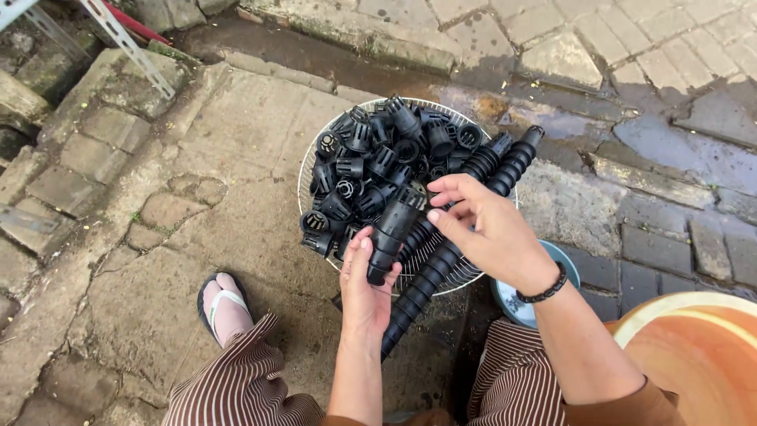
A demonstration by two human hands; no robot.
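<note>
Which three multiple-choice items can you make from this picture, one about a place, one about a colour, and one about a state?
1. Where does the heap of small black plastic parts lie?
A. in a round wire tray
B. in a cardboard box
C. on a wooden shelf

2. What colour is the beaded bracelet on the right wrist?
A. white
B. black
C. red

3. How does the left hand stand to the black tube-shaped piece?
A. it lies flat on the ground, away from it
B. it grips the piece at its lower end
C. it is out of view

Answers: 1 A, the wire tray shows a round rim around the heap. 2 B, the beads are dark. 3 B, the fingers wrap its lower end while the right hand touches its top.
</note>
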